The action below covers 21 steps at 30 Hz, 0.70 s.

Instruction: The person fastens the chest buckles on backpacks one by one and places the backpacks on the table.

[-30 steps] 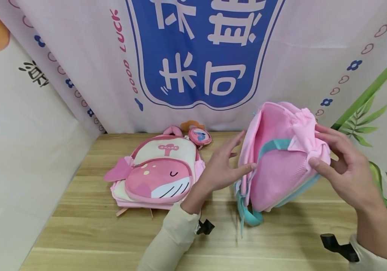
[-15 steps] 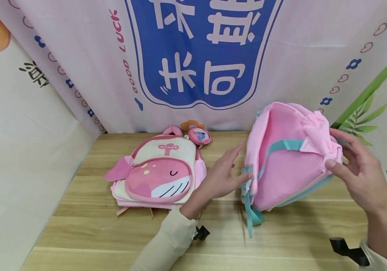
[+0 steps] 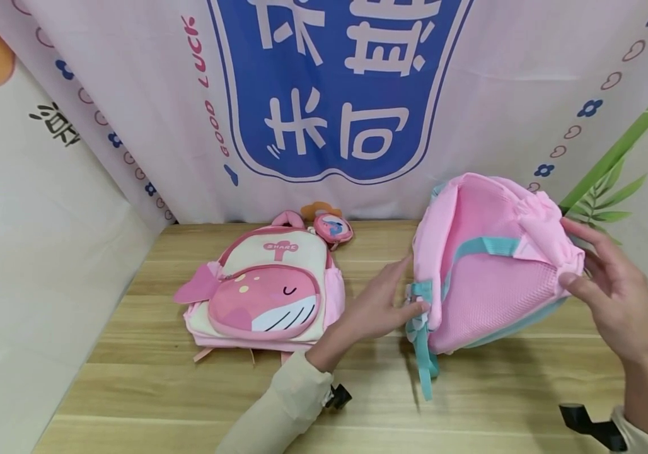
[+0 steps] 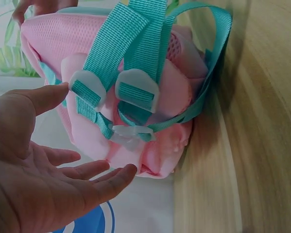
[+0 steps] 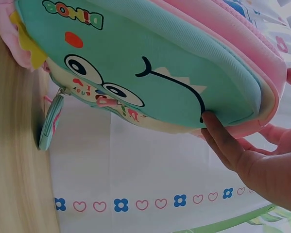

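A pink and teal backpack stands tilted on its side at the right of the table, its pink mesh back facing me. My right hand grips its right end, thumb on the mesh side and fingers on the front. That front, in the right wrist view, is a teal dinosaur face with a small round teal pouch dangling. My left hand is at the other end, fingers extended beside the shoulder straps. In the left wrist view its thumb meets a white strap buckle pair, and teal webbing loops toward the table.
A pink and cream whale backpack lies flat on the wooden table, left of my left hand. Its round pink pouch rests near the back edge. A printed curtain hangs right behind the table.
The dinosaur backpack has shifted right and tipped a little, carried by my right hand. My left hand has followed slightly, staying by the straps. The whale backpack has stayed put.
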Available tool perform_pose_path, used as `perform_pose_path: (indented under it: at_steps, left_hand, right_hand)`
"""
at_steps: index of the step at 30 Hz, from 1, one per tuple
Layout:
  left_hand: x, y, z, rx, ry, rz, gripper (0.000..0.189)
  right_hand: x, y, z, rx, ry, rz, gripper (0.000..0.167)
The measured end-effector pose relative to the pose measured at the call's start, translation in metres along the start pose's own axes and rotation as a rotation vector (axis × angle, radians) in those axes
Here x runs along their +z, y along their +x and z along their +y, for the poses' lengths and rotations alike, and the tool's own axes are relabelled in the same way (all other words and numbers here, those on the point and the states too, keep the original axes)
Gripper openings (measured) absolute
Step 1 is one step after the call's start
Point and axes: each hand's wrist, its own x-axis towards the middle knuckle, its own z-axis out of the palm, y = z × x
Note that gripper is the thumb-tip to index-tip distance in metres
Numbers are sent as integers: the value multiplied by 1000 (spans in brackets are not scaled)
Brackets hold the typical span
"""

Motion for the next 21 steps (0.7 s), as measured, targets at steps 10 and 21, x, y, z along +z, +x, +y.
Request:
perform_pose_path:
  at_steps: [10,21]
  left_hand:
    - [8,0,-4,-53,-17,-41,94]
    - [7,-2,-9,-173,-6,-12,97]
  right_hand:
    - [-4,-5,9,24,-3,-18,66]
    - [-3,-10,26,13,133,-93,65]
